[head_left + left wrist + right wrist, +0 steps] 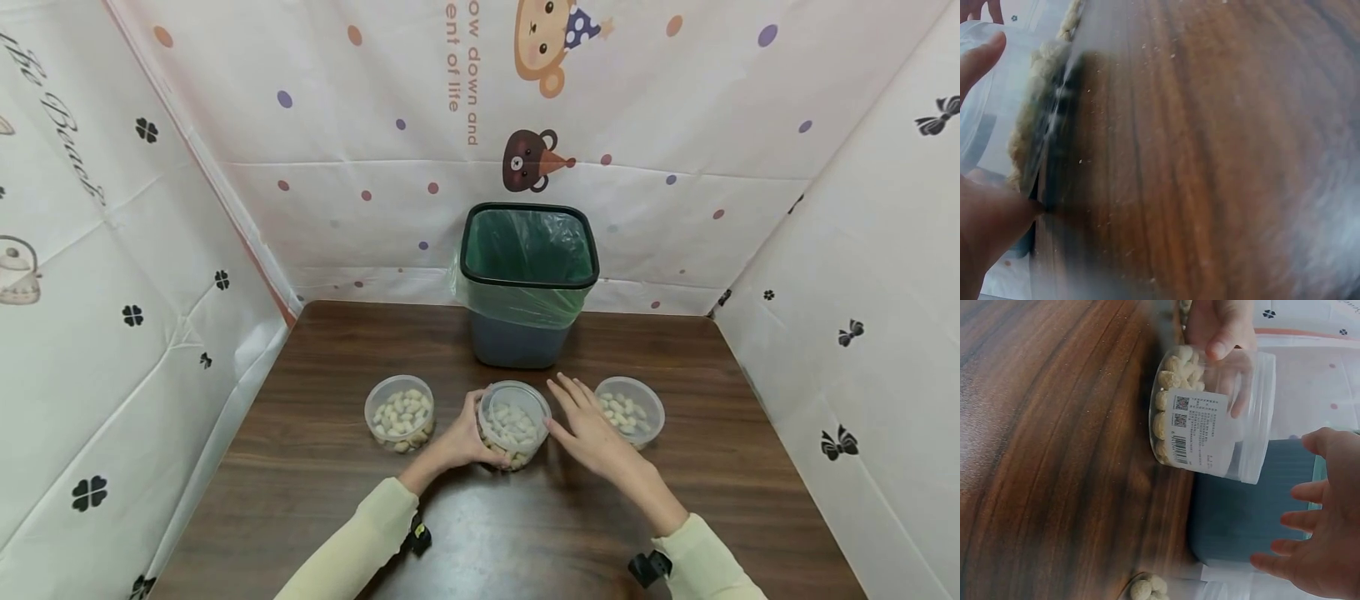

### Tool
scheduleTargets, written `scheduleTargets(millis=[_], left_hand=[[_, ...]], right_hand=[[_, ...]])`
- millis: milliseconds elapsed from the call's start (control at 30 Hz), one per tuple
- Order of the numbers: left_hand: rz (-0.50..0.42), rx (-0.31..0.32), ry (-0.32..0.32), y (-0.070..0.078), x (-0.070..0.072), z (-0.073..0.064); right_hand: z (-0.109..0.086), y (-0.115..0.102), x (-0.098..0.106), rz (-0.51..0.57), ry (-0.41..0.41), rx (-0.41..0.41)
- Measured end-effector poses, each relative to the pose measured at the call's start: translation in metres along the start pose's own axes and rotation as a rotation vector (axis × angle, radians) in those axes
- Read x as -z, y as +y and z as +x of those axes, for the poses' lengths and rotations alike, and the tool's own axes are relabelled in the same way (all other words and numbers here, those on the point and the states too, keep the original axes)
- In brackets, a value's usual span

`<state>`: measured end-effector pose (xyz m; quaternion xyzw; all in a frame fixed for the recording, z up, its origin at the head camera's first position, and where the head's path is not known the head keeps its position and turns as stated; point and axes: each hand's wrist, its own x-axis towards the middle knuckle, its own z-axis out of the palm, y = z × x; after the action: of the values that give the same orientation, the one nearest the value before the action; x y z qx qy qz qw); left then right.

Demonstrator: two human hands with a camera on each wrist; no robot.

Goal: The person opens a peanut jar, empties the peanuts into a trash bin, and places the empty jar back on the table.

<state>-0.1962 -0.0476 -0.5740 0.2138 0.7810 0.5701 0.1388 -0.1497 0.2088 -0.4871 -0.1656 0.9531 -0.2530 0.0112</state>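
My left hand [465, 433] grips a clear round plastic jar [513, 425] from its left side, thumb toward the near edge. Pale, nut-like pieces fill the jar's lower part, and its top looks covered by a clear lid. A white label [1199, 429] with a barcode shows on the side of the jar in the right wrist view. To the right, my right hand [592, 433] is spread with straight fingers, holding nothing; its thumb is close to the jar's rim. Whether the jar's base touches the table, I cannot tell.
A similar tub [401, 414] of pale pieces stands left of the jar, and another tub [632, 411] stands to the right, partly behind my right hand. Behind the jar is a dark bin [517, 337] with a green liner bag [551, 307]. Printed sheets enclose the wooden table [330, 500].
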Motion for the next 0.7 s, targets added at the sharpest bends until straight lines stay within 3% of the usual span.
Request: scheduleTargets(millis=[100, 400, 700], left_hand=[[-0.039, 0.001, 0.019, 0.000, -0.002, 0.000], [-0.011, -0.045, 0.114, 0.001, -0.004, 0.001], [0.018, -0.088, 0.150, 0.016, 0.001, -0.005]], right_hand=[[0.002, -0.001, 0.002, -0.001, 0.000, 0.005], [0.006, -0.007, 0.006, -0.001, -0.003, 0.023], [0.016, -0.023, 0.010, 0.045, -0.027, 0.006]])
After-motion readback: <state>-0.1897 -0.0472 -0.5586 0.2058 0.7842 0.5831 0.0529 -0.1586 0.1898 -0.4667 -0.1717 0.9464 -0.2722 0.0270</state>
